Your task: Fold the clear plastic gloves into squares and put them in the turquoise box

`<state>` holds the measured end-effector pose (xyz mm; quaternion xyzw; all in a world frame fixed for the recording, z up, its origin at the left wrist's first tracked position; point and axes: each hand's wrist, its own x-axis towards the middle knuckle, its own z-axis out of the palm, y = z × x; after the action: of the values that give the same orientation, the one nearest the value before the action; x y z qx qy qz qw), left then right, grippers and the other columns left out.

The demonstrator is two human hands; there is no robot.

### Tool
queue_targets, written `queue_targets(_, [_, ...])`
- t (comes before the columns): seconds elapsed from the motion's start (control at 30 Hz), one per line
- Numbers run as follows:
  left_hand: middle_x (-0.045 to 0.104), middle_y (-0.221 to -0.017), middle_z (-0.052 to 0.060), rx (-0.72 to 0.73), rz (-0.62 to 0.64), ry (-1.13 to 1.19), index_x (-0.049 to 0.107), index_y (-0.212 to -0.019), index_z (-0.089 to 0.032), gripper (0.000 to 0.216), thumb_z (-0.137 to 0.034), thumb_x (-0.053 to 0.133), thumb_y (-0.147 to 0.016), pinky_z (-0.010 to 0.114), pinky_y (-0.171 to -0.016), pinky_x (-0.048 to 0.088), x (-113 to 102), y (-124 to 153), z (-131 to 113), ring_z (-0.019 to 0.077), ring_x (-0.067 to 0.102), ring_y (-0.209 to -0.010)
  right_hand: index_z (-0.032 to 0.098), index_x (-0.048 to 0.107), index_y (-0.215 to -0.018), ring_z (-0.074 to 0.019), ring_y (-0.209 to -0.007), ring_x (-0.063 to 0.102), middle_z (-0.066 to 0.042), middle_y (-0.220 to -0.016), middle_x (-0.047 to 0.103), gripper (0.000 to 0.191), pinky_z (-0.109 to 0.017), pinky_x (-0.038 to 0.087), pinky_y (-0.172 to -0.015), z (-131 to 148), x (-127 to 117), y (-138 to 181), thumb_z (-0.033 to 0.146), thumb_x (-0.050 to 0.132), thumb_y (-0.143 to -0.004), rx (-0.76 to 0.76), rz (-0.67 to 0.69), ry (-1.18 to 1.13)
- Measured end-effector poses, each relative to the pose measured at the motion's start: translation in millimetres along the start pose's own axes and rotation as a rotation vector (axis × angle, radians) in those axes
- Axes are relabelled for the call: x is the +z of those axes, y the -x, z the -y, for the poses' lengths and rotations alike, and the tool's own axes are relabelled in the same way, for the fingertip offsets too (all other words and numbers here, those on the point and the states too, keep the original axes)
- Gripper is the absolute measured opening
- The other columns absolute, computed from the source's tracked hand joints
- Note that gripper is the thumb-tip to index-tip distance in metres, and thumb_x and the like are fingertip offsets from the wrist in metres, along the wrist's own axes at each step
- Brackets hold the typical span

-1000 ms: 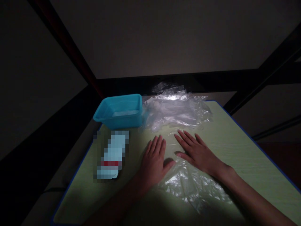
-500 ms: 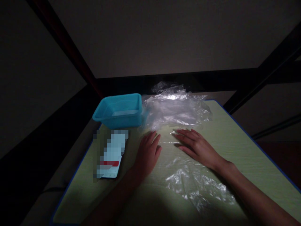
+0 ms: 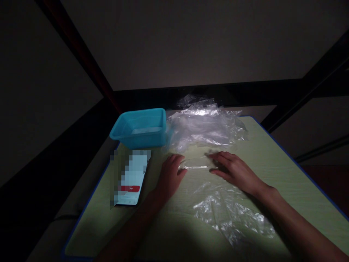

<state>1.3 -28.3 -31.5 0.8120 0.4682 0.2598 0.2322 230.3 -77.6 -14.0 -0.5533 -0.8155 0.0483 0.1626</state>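
Note:
A clear plastic bag (image 3: 218, 209) lies spread over the tabletop, its near part wrinkled and shiny. My left hand (image 3: 171, 173) is curled at the left end of a raised fold in the film, fingers on the far side and thumb on the near side. At the fold's right end, my right hand (image 3: 234, 171) holds the film in a similar way, its fingers bent and thumb below them. Between both hands the fold shows as bright lines. Beyond them rests a loose pile of clear plastic bags (image 3: 201, 127).
A blue plastic basin (image 3: 137, 140) stands at the back left, with something pale inside. A phone (image 3: 132, 178) with a lit, partly blurred screen lies left of my left hand. The pale wood-look table (image 3: 275, 160) has a blue edge. A wall rises behind.
My fingers were stretched out flat on the film; now both hands are curled in around it. A fold of the bag has risen between them. The view has shifted slightly.

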Motion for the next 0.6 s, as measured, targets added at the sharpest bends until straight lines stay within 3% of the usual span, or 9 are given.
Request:
queue_targets(0.17, [0.058,-0.082,0.003,-0.027,-0.002,0.017,0.059,-0.097,-0.014,0.033,-0.003,0.063,-0.066,0.032,-0.075,0.046,0.1,-1.6,1.0,0.0182,0.055,-0.081,0.012,0.055,-0.111,-0.025,-0.087,0.061,-0.013,-0.098,0.064,0.036,-0.039,0.049,-0.074,-2.0,-8.0,-0.8,0.033,0.059,-0.081,0.036,0.043,-0.033])
queue_targets(0.4, [0.051,-0.066,-0.003,-0.04,0.006,0.02,0.059,-0.073,-0.016,0.016,-0.003,0.063,-0.063,0.025,-0.063,0.039,-3.2,-4.4,-1.5,0.0142,0.05,-0.067,0.018,0.055,-0.076,-0.0152,-0.058,0.052,0.0,-0.063,0.056,0.018,-0.027,0.038,-0.054,-10.7,-13.0,0.8,0.035,0.062,-0.078,0.042,0.115,-0.117])
queue_targets(0.6, [0.048,-0.064,-0.004,-0.038,0.023,0.046,0.051,-0.061,-0.016,0.017,-0.002,0.061,-0.064,0.022,-0.059,0.036,-5.7,-5.2,-1.6,0.0121,0.048,-0.063,0.019,0.053,-0.068,-0.0122,-0.055,0.05,0.001,-0.061,0.056,0.017,-0.026,0.035,-0.053,-19.7,-15.3,5.2,0.031,0.057,-0.079,0.055,0.189,-0.258])
